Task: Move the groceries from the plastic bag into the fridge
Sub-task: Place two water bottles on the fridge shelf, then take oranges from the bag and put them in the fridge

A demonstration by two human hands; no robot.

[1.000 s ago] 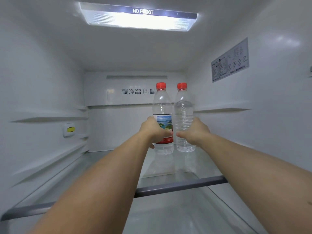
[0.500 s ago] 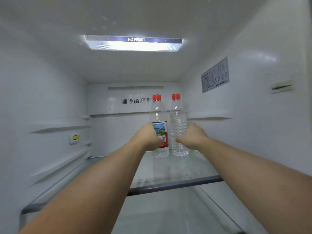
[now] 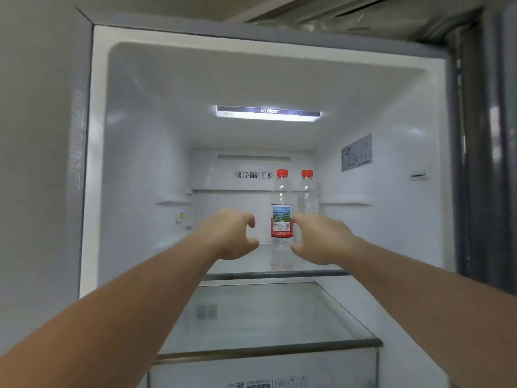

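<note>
far back on the glass shelf (image 3: 251, 264) two water bottles (image 3: 282, 211) stand upright, side by side, tucked away; left hand (image 3: 232, 236) and right hand (image 3: 321, 239) hover loosely curled, empty.

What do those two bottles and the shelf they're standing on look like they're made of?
Bottles: clear, thin plastic by the look, see-through with ribbed walls; glossy red caps, likely plastic. One bears a printed label, paper or film, unclear which. Shelf: seemingly glass, transparent and reflective, with a grey front trim.

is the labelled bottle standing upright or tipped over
Upright: the labelled bottle stands on the glass shelf, red cap on top, neither hand touching it.
</note>
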